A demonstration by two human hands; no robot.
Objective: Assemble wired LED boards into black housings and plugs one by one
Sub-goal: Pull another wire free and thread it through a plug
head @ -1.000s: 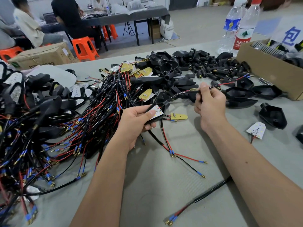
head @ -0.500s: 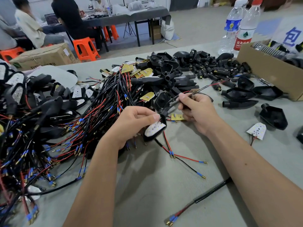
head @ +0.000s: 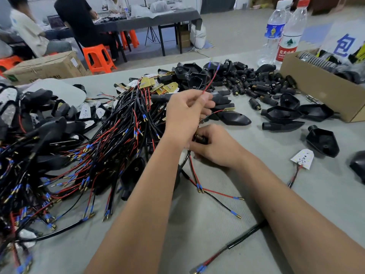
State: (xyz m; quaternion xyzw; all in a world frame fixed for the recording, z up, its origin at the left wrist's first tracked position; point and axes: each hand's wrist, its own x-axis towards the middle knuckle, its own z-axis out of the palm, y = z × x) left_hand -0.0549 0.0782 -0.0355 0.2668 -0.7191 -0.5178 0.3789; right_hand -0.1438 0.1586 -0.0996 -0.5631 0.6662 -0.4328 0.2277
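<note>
Workbench (head: pixel 207 230), grey, centre of frame. Left hand (head: pixel 185 113) raised at centre, fingers pinched on a red wire (head: pixel 209 82) that rises toward upper centre. Right hand (head: pixel 215 147) just below it, closed around a black housing (head: pixel 200 138), mostly hidden. Wire bundle (head: pixel 98 147) heaped at left. Loose black housings (head: pixel 280 113) and plugs (head: pixel 254 86) at upper right, beside a cardboard box (head: pixel 316 91). 1 white LED board (head: pixel 302 158) lies at right. 2 water bottles (head: pixel 286 34) stand at upper right.

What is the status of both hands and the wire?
Left hand pinching red wire, raised. Right hand gripping black plug on table. Wire pile crowds left.
</note>
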